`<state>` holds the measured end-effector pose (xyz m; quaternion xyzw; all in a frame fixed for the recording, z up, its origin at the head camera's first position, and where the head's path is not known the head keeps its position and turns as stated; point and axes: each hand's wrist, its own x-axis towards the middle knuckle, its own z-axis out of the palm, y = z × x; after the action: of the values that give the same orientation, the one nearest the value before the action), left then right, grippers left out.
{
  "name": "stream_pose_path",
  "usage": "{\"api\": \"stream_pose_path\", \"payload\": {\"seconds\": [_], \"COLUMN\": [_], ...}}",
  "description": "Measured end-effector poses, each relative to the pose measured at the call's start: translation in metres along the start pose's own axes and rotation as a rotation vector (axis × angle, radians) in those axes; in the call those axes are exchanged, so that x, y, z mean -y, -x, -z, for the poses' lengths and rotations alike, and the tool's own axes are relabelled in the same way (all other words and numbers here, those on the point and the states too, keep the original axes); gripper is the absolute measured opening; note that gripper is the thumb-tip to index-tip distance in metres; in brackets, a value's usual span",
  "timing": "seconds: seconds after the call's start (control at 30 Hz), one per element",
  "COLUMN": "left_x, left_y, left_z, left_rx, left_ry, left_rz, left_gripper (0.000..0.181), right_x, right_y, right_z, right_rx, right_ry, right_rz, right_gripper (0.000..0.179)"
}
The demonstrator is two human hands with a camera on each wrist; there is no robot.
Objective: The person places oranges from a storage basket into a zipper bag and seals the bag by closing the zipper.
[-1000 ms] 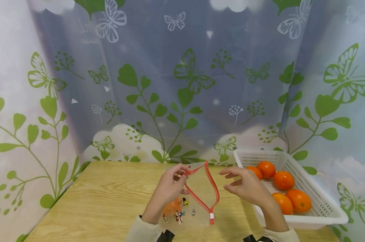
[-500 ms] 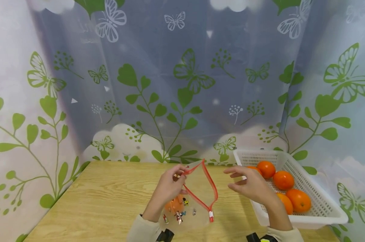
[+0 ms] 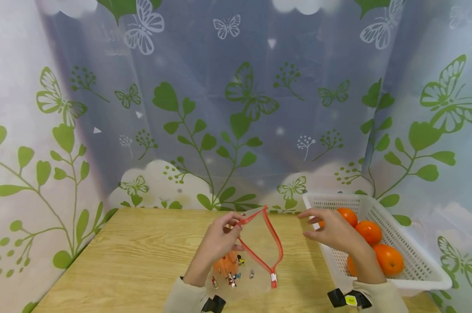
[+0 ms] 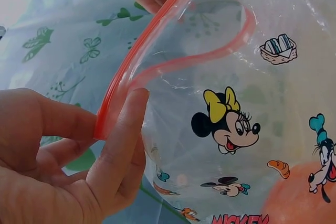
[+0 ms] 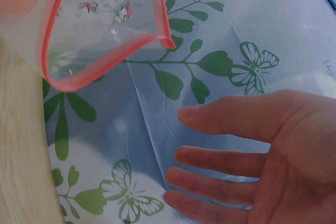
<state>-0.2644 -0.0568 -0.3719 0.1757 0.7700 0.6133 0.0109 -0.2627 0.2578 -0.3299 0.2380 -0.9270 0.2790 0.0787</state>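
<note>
A clear zip bag [image 4: 178,98] with a red seal strip and cartoon prints hangs with its mouth spread wide. My left hand [image 3: 219,237] pinches one end of the red strip between thumb and fingers. Inside the bag, low down, an orange [image 3: 226,263] shows through the plastic. A white slider [image 3: 274,277] sits at the strip's near end. My right hand [image 3: 335,230] holds nothing; its fingers are loosely extended over the left edge of the white basket [image 3: 412,284]. In the right wrist view its fingers [image 5: 220,161] are apart from the bag.
Several oranges [image 3: 388,259] lie in the white perforated basket at the right of the wooden table [image 3: 142,248]. A printed curtain [image 3: 197,108] with leaves and butterflies stands behind the table and along both sides.
My right hand has moved right, away from the bag's mouth and over the basket's edge. The left hand keeps its grip on the bag, which has barely shifted.
</note>
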Motion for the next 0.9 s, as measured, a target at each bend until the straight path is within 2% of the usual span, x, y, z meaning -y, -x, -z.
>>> {"api": "stream_pose_path", "payload": {"seconds": [0.2, 0.57, 0.9], "left_x": [-0.002, 0.005, 0.009], "left_y": [-0.001, -0.005, -0.009], "left_z": [0.001, 0.006, 0.008], "left_rx": [0.036, 0.119, 0.141], "left_ry": [0.051, 0.163, 0.247], "left_rz": [0.023, 0.079, 0.123], "left_gripper": [0.023, 0.022, 0.023], "right_x": [-0.005, -0.014, -0.024], "right_y": [-0.001, -0.002, -0.004], "right_z": [0.005, 0.009, 0.015], "right_rx": [0.015, 0.028, 0.041], "right_ry": [0.036, 0.055, 0.115], "right_rz": [-0.047, -0.047, -0.088], "right_gripper": [0.039, 0.04, 0.041]}}
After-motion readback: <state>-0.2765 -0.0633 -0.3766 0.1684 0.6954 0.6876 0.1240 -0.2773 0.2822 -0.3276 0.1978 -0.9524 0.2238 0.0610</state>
